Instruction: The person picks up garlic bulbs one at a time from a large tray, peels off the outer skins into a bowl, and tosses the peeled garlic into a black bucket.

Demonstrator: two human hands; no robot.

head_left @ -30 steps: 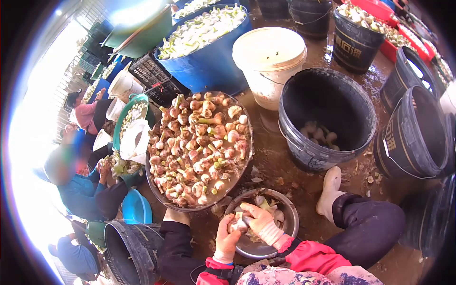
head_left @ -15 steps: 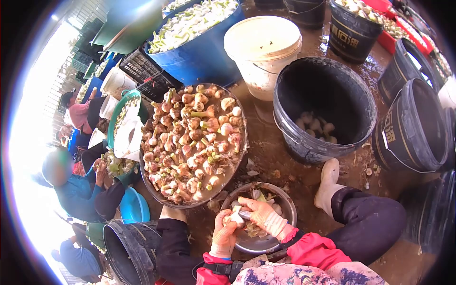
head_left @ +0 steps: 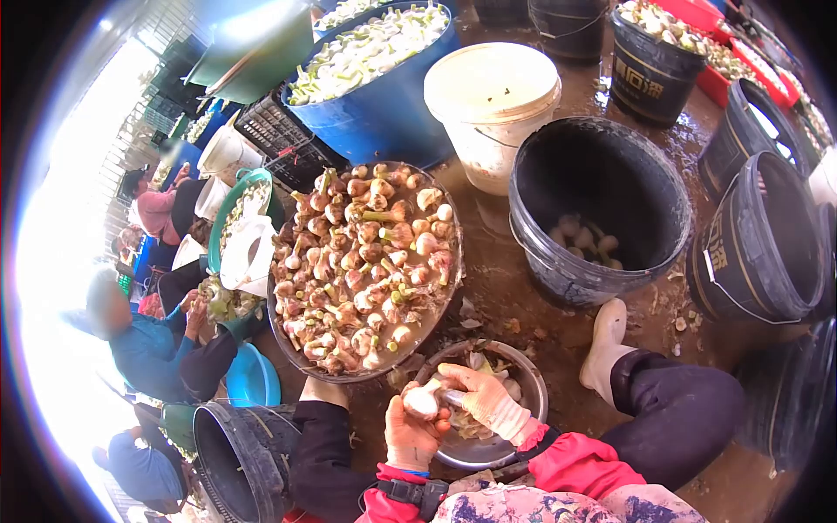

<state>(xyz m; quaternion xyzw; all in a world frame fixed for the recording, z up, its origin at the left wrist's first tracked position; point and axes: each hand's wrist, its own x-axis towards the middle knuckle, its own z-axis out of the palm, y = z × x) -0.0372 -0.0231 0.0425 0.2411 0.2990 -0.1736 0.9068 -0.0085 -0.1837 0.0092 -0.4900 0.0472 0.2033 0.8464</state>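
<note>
In my closed left hand (head_left: 411,443) is a garlic bulb (head_left: 422,402), its pale, peeled side turned up. My right hand (head_left: 490,401), in an orange and white glove, grips a small knife (head_left: 452,397); its grey metal touches the bulb's side, and the rest is hidden by the fingers. Both hands are above a steel bowl (head_left: 540,394) that holds peelings and a few pale bulbs. Just beyond it, a wide round tub (head_left: 288,336) is heaped with unpeeled garlic bulbs (head_left: 362,261).
A black bucket (head_left: 523,235) with several peeled bulbs stands ahead to the right, beside a white bucket (head_left: 462,139). A blue tub (head_left: 375,126) of trimmed garlic is farther back. More black buckets (head_left: 758,253) line the right. Other people (head_left: 153,349) sit at the left.
My left hand has rolled the bulb, so its white peeled face now shows upward. The right hand stays beside it with the knife. The view has shifted slightly.
</note>
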